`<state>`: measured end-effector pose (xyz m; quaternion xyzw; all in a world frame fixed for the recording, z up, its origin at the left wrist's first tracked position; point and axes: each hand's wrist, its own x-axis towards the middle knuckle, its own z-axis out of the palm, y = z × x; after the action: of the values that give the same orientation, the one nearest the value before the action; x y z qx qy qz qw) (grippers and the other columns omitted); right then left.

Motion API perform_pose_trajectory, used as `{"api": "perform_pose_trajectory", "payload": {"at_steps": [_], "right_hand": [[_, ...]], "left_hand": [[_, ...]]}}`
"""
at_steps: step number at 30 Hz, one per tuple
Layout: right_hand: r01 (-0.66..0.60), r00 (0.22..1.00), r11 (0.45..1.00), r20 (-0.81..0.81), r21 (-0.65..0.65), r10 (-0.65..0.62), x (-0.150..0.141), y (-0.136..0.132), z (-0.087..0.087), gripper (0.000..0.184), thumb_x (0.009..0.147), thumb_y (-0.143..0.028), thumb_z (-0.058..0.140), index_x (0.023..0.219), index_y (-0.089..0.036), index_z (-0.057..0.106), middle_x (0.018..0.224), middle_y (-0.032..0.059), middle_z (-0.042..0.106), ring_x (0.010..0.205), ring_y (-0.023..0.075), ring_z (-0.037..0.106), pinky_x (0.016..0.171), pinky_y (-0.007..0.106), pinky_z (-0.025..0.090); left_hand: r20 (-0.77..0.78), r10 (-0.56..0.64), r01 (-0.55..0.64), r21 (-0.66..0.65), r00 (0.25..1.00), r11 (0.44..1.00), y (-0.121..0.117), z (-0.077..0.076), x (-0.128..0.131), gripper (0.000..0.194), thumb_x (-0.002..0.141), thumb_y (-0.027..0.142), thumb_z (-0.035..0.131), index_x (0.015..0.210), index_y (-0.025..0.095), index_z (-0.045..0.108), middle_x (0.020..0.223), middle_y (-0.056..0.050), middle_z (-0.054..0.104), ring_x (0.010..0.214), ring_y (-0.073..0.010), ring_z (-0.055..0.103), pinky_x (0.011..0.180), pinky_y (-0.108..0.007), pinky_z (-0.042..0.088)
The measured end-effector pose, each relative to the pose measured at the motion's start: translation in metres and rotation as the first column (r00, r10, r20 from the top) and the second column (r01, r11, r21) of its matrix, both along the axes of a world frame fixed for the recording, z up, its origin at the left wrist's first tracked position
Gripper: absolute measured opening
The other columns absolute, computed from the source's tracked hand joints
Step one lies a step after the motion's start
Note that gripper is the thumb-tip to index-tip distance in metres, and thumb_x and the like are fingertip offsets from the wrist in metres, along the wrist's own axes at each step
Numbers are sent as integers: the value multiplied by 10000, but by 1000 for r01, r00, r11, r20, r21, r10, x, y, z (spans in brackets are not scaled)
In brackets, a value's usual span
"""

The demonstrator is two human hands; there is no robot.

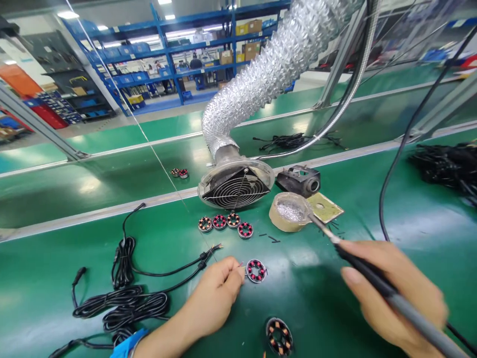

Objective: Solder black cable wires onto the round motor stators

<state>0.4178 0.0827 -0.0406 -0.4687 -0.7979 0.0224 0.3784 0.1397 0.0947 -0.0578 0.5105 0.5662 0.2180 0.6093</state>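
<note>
My left hand (218,291) is closed in a pinch on thin wires (241,266), right beside a ring-shaped motor stator (256,271) with red windings. In my right hand (400,293) is a soldering iron (367,271), gripped by its black handle. Its tip reaches the right rim of a tan round holder (287,224) filled with silvery, crinkled material. A yellowish sponge pad (325,207) lies just behind the iron. Closer to me, a stator with copper windings (279,337) stands on the green bench. Whether the pinched wires join the red stator is hard to make out.
Several stators (219,222) sit before a fume extractor hood (235,186) on a silver duct (257,69). Coiled black cables (126,303) lie at left, more cables (447,166) at right. A black iron stand (299,180) is behind the holder. Black tube bits (274,239) are scattered nearby.
</note>
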Motion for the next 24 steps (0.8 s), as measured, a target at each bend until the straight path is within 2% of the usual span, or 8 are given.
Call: {"api": "perform_pose_trajectory", "payload": {"at_steps": [3,5,7,9,12,16,24], "right_hand": [[-2,1000,1000,-20,-22,2,-13,7,-1,225,922,-321,545,1043,-207,696,716,50,716,563,189,699,519,267,590],[-39,997,999,-65,-11,38,-28,9,-3,192,942,-248,520,1042,-205,679,697,26,715,541,158,692,523,231,579],[-147,981,989,-123,15,148,-46,11,-7,188,938,-145,507,1051,-209,643,729,6,723,558,125,691,553,195,563],[-305,939,952,-163,14,303,-66,14,-11,198,912,-93,510,1039,-209,609,779,7,722,600,115,684,585,190,547],[-443,890,891,-168,-97,424,-92,22,-18,210,867,-84,467,1008,-191,581,805,32,702,657,141,661,621,233,537],[-471,876,870,-197,-146,441,-107,32,-24,280,799,-39,418,1001,-184,548,800,34,674,670,144,624,637,246,516],[-437,879,875,-305,-210,366,-105,34,-35,331,784,-59,472,1085,-185,533,764,0,643,591,133,578,564,230,435]], "left_hand": [[54,14,-13,-24,998,1000,0,0,1,590,703,812,465,638,230,395,496,89,330,483,-92,265,479,-248,202],[74,28,-26,-24,997,999,1,-1,1,610,681,832,469,660,223,432,482,93,330,469,-90,260,468,-246,194],[75,38,-37,-13,996,999,2,-1,1,616,677,831,477,681,216,463,470,97,331,450,-86,247,453,-245,183],[73,43,-42,-6,996,999,2,-1,1,605,685,819,487,688,214,472,456,103,327,425,-80,228,438,-243,169],[89,39,-39,0,995,999,2,-2,0,574,705,791,504,684,219,458,444,110,320,402,-74,216,424,-238,156],[99,31,-29,-18,995,999,3,-2,-1,562,715,772,533,691,216,457,435,112,321,393,-69,221,412,-230,142],[90,30,-20,-109,995,994,6,4,0,584,672,761,623,679,199,462,405,121,347,348,-36,180,349,-190,127]]}}
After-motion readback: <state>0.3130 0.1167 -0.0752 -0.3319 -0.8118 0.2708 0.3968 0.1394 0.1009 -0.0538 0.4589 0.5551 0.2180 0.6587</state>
